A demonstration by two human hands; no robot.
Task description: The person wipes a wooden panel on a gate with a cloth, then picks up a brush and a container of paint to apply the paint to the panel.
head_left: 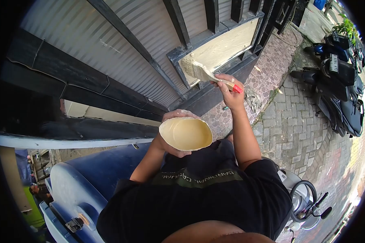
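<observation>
A cut-open container (185, 134) with cream paint inside rests in my left hand (174, 149), whose fingers wrap round its far and near sides. My right hand (230, 94) grips a paintbrush (227, 83) by its wooden handle, which has a red end. The brush's paint-covered bristles lie at the lower left part of a cream panel (227, 44); whether they touch it is hard to tell. A dark frame surrounds this panel, set in a black metal gate (146, 52).
Blue barrel (75, 190) at lower left, beside my body. Motorcycles (336, 89) stand at the right on grey paving (288, 117). Another vehicle with a round mirror (304, 198) is at lower right. A cloth (253, 100) lies on the tiled strip (271, 60). A person (40, 189) shows at far left.
</observation>
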